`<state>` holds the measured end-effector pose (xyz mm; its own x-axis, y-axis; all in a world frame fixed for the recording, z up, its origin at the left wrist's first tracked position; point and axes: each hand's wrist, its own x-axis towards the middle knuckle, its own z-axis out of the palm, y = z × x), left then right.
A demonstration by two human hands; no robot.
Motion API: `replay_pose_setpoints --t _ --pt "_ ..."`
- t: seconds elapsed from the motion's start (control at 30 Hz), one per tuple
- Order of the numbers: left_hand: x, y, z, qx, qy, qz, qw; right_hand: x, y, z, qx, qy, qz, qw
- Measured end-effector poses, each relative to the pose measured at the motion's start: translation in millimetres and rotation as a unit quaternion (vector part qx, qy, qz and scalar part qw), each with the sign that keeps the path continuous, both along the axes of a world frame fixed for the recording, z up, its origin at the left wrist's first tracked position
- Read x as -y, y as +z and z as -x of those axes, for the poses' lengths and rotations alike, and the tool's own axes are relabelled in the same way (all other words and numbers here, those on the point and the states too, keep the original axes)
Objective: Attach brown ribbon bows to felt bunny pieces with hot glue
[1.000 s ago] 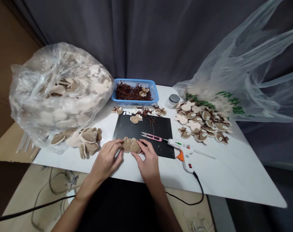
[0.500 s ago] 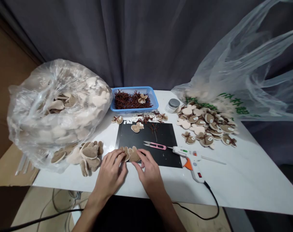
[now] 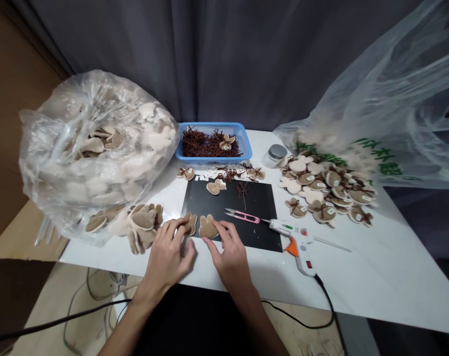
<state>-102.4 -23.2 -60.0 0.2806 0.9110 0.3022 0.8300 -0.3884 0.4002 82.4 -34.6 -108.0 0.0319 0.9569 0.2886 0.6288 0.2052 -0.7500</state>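
My left hand (image 3: 169, 251) rests its bent fingertips on the left edge of a brown plush rabbit-head piece (image 3: 190, 224), its thumb apart from the fingers. My right hand (image 3: 229, 251) has thumb and forefinger on the right edge of a second rabbit-head piece (image 3: 207, 227). A narrow gap separates the two pieces at the front edge of a black mat (image 3: 263, 198). Behind them on the mat lies another plush piece with its pale edge showing (image 3: 216, 187). Pink-handled thread snips (image 3: 242, 216) lie right of my hands, their tips pointing left.
A white glue gun (image 3: 296, 237) lies at right, its cord running off the table. Tagged, bowed rabbit pieces (image 3: 328, 193) are heaped beyond it by a plastic bag. A blue basket (image 3: 214, 160) holds brown bows; a lidded jar (image 3: 275, 155) stands nearby. At left bulges a full clear bag (image 3: 98, 183).
The two rabbit-head pieces, close together before, now lie slightly apart. My left thumb has moved away from its piece. The whole view has shifted a little.
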Motion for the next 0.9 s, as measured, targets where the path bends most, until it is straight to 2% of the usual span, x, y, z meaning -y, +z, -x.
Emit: replay_pose_setpoints --t 0.1,0.2,0.33,0.4,0.47,0.57,0.77,0.9 --pt "2.7 6.5 9.1 0.008 -0.005 0.016 1.0 2.2 4.0 -2.2 0.003 0.001 -0.002 1.0" --pt "5.8 11.1 15.1 0.019 -0.006 -0.001 1.0 3.9 11.1 -6.8 0.004 0.012 0.0 1.0" --pt "12.4 7.7 4.8 0.033 -0.067 -0.015 0.997 2.1 23.3 -15.3 -0.021 0.035 0.002 0.999" --pt "15.5 3.2 -4.4 0.034 -0.088 0.006 0.995 -1.0 27.6 -19.5 -0.027 0.07 -0.01 0.997" --pt "17.5 -1.0 -11.3 0.051 -0.092 0.031 0.994 -4.6 29.0 -23.3 -0.02 0.135 -0.014 0.991" --pt "18.6 -4.3 -13.9 0.09 -0.095 0.054 0.99 -7.2 26.4 -28.6 0.021 0.202 -0.011 0.979" --pt "13.2 -12.8 -15.6 0.11 -0.092 0.031 0.989 -3.2 14.4 -41.5 0.106 0.169 -0.051 0.979" --pt "0.9 -19.3 -26.6 0.134 -0.105 0.012 0.985 -2.8 11.2 -46.5 0.111 0.123 -0.063 0.984"
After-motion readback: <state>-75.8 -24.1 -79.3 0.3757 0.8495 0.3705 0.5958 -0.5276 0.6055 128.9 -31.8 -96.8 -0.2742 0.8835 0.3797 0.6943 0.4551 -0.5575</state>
